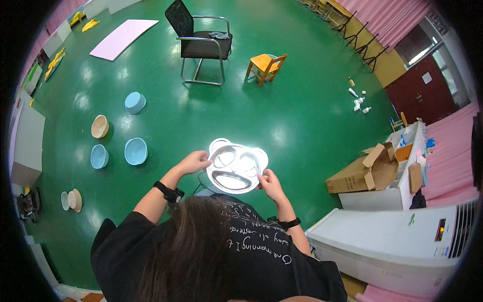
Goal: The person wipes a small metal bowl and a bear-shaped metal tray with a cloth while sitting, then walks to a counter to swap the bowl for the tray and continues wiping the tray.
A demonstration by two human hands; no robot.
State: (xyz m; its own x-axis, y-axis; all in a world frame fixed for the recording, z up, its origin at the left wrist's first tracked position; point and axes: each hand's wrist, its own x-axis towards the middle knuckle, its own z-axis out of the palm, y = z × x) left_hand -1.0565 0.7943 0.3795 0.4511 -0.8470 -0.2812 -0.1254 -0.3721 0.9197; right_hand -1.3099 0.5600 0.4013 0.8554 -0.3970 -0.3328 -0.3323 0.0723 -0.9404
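A shiny metal divided plate [240, 157], shaped like an animal head with two round ears, is held up in front of my body. Its hollows face up toward me and a bright glare covers its right part. My left hand [195, 162] grips the plate's left rim, thumb on top. On the lower right rim, my right hand [270, 185] pinches the edge, with some fingers hidden underneath. Both wrists wear black bands.
Blue basins [136, 151] and a beige basin [100, 126] stand on the green floor at left. Ahead are a black chair [206, 45] and a small wooden chair [265, 67]. An open cardboard box [359, 173] and a white air conditioner [387, 241] lie at right.
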